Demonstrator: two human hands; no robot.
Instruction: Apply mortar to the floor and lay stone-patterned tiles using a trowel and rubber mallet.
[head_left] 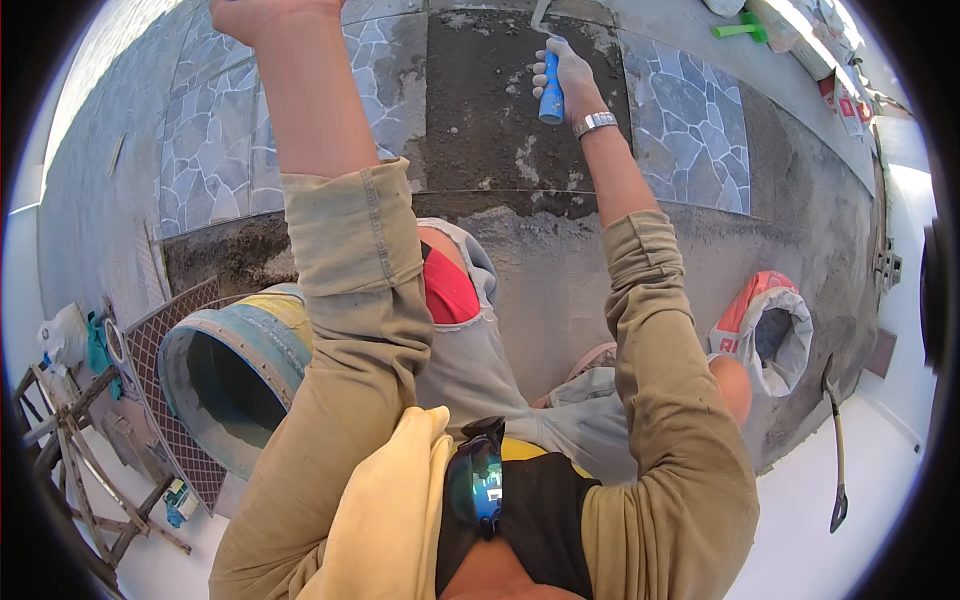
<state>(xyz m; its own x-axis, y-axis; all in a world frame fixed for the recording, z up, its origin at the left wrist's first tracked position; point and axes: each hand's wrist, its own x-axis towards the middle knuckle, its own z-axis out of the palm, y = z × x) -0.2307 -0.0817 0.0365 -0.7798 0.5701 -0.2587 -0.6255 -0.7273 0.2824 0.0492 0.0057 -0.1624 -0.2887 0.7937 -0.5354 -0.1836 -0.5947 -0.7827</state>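
"While the right hand [573, 76] grasps the blue-handled tool [551, 92] over the dark bed [480, 110] between patterned tiles [688, 125], what could fail?"

"Bed surface — uneven pressure or a tilted working end could gouge it."

"And the left hand [272, 12]?"

"Cropped at the upper edge — whether it holds anything cannot be told."

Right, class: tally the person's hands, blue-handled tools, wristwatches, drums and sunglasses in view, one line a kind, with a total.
Hands: 2 (left hand, partly cut off; right hand)
Blue-handled tool: 1
Wristwatch: 1
Drum: 1
Sunglasses: 1
Total: 6
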